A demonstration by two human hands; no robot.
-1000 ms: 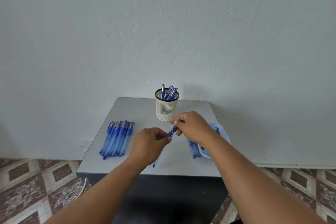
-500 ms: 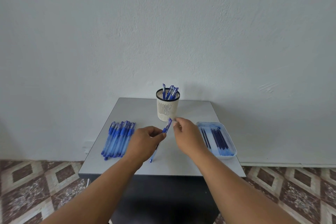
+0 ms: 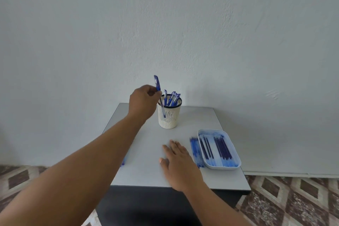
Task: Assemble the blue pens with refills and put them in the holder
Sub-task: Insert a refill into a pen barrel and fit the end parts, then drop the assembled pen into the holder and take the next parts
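Note:
My left hand grips a capped blue pen and holds it nearly upright, just left of the cream mesh holder. The pen's clear lower barrel hangs in front of the holder's left rim. Several blue pens stand inside the holder. My right hand rests flat on the grey table with its fingers straight, holding nothing. A white tray at the right holds several dark blue refills. A few blue pen pieces lie beside the tray's left edge.
My left forearm hides most of the pen stack at the table's left; only a blue tip shows. A plain wall stands close behind the table. Patterned floor tiles surround it.
My left hand has carried the pen up and back to the holder's left rim. My right hand let go of the pen and dropped flat onto the table near the tray.

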